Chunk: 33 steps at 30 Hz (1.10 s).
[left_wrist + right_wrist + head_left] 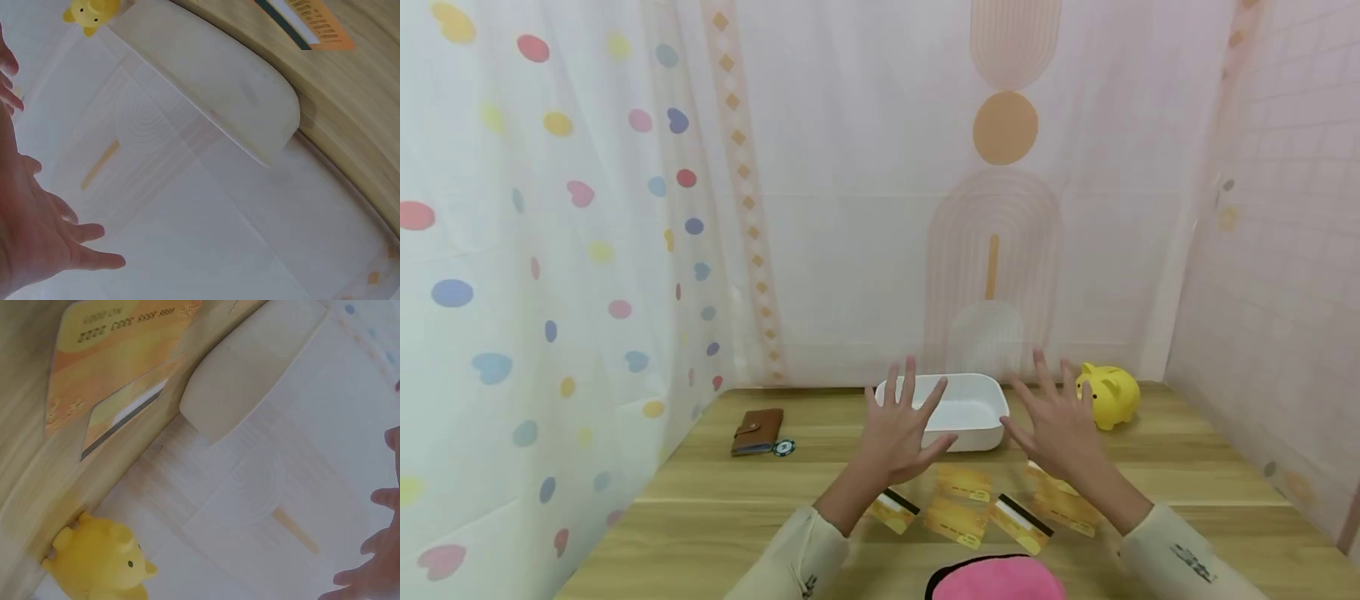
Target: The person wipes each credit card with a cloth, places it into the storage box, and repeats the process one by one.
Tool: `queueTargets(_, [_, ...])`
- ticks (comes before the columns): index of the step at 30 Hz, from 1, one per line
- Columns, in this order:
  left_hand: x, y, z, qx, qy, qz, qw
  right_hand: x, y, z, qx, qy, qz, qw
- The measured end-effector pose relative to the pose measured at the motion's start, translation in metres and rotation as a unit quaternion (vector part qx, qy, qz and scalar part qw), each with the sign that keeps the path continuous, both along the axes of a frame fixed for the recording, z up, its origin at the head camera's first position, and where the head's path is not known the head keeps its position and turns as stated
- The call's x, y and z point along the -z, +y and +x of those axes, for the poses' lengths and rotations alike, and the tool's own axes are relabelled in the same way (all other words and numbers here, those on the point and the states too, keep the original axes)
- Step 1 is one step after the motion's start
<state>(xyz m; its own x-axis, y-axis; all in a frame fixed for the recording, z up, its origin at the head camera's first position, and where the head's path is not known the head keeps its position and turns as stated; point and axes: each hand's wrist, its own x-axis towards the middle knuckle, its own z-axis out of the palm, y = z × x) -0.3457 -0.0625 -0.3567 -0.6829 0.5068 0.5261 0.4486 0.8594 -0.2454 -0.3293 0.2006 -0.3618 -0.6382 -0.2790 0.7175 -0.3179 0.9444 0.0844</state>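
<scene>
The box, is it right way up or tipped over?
Right way up: in the head view, the box sits on the table with its open top facing up and part of its inside showing.

On the table (700, 517), the tub (966, 440) is flanked by a wallet (758, 429) at left, apparently touched by a chip (784, 448), and a piggy bank (1114, 398) at right. Cards (955, 522) are spread before the tub; a pouch (1000, 581) is set before them.
</scene>
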Motion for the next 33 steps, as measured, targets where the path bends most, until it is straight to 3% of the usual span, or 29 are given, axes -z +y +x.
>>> queueTargets(7, [0.009, -0.017, 0.012, 0.034, -0.036, -0.006, 0.9988, 0.003, 0.007, 0.012, -0.02, -0.031, -0.017, 0.9992])
queueTargets(11, [0.009, -0.027, 0.018, 0.058, -0.088, 0.005, 0.9944, 0.004, 0.011, 0.021, -0.031, -0.058, -0.032, 0.9973])
queueTargets(15, [0.009, -0.039, 0.02, 0.089, -0.159, 0.028, 0.9829, 0.006, 0.017, 0.031, -0.043, -0.084, -0.049, 0.9943])
queueTargets(21, [0.016, -0.06, 0.007, 0.124, -0.242, 0.032, 0.9616, 0.009, 0.022, 0.046, -0.088, -0.115, -0.082, 0.986])
queueTargets(23, [0.018, -0.066, 0.003, 0.13, -0.282, 0.027, 0.9503, 0.01, 0.023, 0.052, -0.135, -0.157, -0.122, 0.9707])
queueTargets(25, [0.021, -0.072, -0.001, 0.128, -0.324, 0.018, 0.9372, 0.01, 0.023, 0.057, -0.183, -0.221, -0.178, 0.9414])
queueTargets(28, [0.025, -0.078, -0.004, 0.127, -0.383, 0.014, 0.915, 0.011, 0.024, 0.062, -0.234, -0.307, -0.247, 0.8888])
queueTargets(33, [0.03, -0.082, -0.006, 0.133, -0.432, 0.039, 0.891, 0.016, 0.024, 0.069, -0.273, -0.394, -0.288, 0.8291])
